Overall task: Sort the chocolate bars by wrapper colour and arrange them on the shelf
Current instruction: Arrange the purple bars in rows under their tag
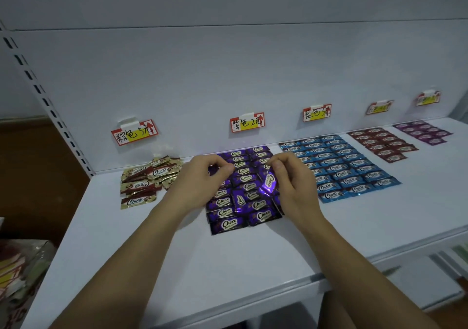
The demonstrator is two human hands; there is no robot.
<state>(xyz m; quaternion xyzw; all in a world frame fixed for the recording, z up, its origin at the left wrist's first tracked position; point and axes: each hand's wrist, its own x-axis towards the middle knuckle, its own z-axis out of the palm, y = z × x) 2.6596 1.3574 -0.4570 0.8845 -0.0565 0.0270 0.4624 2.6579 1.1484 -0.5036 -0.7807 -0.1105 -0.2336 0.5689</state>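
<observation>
Shelf [228,258]: purple bars [243,194], apparently in rows

Sorted by colour in groups on white shelf [253,252]. At left, gold-brown bars [144,177] in loose pile, some overlapping. In middle, purple bars [228,212] lying flat in close rows, with "Choco" in white letters. Above this group, one tilted bar [269,180], purple and shiny, pinched by right hand [291,184]. Just to the right, blue bars [339,166] in three neat columns. Farther right, dark red bars [382,142], then violet bars [423,132], both flat in rows near back wall.
</observation>
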